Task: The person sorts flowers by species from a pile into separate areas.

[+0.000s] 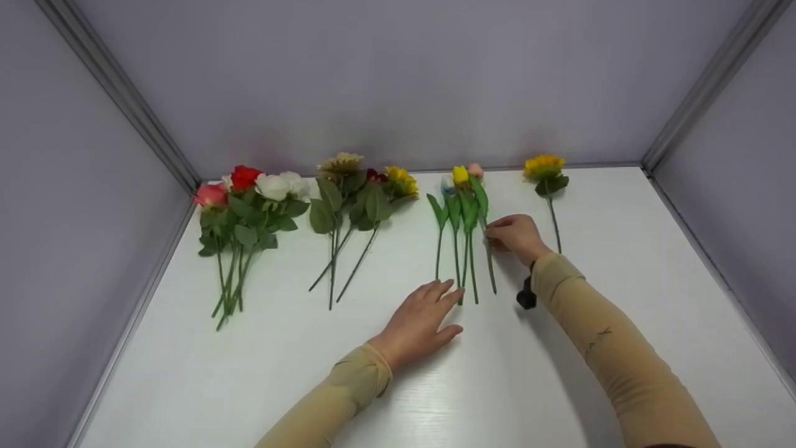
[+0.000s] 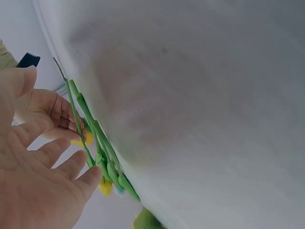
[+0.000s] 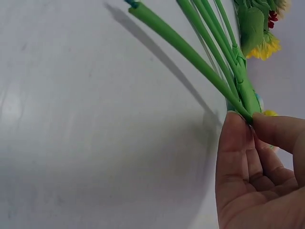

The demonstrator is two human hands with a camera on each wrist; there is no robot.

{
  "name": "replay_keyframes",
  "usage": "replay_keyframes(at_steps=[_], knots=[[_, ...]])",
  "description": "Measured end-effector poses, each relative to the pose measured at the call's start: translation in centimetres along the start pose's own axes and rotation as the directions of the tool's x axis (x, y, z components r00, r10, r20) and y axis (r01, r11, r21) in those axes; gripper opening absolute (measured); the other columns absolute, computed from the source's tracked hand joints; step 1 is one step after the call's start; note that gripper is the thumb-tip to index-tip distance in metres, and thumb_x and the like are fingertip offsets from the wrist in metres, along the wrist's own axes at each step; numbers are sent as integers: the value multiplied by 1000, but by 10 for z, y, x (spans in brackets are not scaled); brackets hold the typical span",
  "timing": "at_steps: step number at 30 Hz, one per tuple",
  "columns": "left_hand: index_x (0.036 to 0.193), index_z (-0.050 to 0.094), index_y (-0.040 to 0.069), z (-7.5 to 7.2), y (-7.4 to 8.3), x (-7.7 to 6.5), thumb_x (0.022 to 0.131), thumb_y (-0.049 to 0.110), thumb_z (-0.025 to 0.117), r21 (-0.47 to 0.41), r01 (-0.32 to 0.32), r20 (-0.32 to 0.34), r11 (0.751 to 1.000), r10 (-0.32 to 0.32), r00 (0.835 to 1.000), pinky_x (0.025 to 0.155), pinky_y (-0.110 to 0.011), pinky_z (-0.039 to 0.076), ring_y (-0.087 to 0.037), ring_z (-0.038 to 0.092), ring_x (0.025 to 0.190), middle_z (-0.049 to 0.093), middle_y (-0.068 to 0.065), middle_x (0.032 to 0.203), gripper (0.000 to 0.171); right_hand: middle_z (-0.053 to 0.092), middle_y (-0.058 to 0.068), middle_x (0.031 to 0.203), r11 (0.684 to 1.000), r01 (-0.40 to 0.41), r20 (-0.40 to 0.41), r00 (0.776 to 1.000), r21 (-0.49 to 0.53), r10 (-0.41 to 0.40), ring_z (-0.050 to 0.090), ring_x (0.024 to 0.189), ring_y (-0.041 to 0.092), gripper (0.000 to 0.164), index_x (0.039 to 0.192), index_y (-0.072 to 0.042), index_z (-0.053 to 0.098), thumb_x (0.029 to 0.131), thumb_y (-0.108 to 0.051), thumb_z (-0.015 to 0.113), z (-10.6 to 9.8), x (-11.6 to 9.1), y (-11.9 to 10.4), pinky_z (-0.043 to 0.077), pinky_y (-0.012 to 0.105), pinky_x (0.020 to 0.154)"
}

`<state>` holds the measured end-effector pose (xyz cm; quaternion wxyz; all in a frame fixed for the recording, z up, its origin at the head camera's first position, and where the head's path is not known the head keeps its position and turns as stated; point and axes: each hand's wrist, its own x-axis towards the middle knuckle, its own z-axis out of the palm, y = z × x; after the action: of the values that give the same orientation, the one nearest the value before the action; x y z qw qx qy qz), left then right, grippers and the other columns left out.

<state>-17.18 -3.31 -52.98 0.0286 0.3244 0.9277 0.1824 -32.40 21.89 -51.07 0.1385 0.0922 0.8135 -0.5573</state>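
My right hand [image 1: 515, 238] pinches the green stem of a pink tulip [image 1: 476, 170] between thumb and fingertips. In the right wrist view that stem [image 3: 186, 50] slants up from the fingers, its shadow falling on the white table. Left of it lie several more tulips, among them a yellow tulip [image 1: 460, 175] and a pale blue tulip [image 1: 447, 185], stems pointing toward me. My left hand [image 1: 418, 323] is spread with straight fingers, its fingertips right at the lower stem ends. In the left wrist view its palm and fingers [image 2: 35, 191] show holding nothing.
Roses [image 1: 245, 178] in red, pink and white lie at the far left of the table [image 1: 280, 379]. Beside them are a cream flower [image 1: 341, 163], a dark red one and a yellow sunflower [image 1: 402, 181]. Another sunflower [image 1: 544, 168] lies right of my right hand. Grey walls [image 1: 398, 81] enclose the table.
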Motion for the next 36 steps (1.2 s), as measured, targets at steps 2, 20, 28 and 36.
replay_keyframes(at_steps=[2, 20, 28, 36], knots=[[159, 39, 17, 1, 0, 1, 103, 42, 60, -1, -4, 1, 1000, 4, 1000, 122, -42, 26, -26, 32, 150, 36, -8, 162, 65, 68, 21, 114, 1000, 12, -3, 1000, -3, -12, 69, 94, 24, 34, 127, 8, 66, 99, -12, 66, -1, 0, 1, 59, 37, 86], [158, 41, 19, -3, 7, 20, 101, 45, 64, 220, -43, 18, 975, 40, 999, 122, -47, 25, -30, 32, 149, 37, -8, 162, 67, 63, 22, 121, 993, 43, -60, 997, -112, -50, 67, 97, 27, 36, 128, 8, 63, 101, -16, 61, -53, -5, 4, 60, 32, 84], [159, 39, 23, -5, 30, 45, 100, 51, 63, 281, -92, 29, 955, 88, 996, 123, -48, 21, -29, 28, 151, 34, -6, 164, 70, 66, 27, 117, 960, 33, -204, 975, -279, -93, 68, 94, 31, 35, 124, 9, 64, 102, -17, 57, -102, -11, 20, 59, 35, 78], [161, 34, 25, 5, 60, 74, 101, 56, 57, 288, -149, 75, 946, 132, 988, 124, -44, 18, -27, 25, 153, 30, -3, 166, 71, 71, 19, 94, 920, 3, -221, 970, -393, -97, 64, 73, 19, 31, 114, 9, 68, 98, -17, 60, -118, -14, 34, 52, 32, 65]])
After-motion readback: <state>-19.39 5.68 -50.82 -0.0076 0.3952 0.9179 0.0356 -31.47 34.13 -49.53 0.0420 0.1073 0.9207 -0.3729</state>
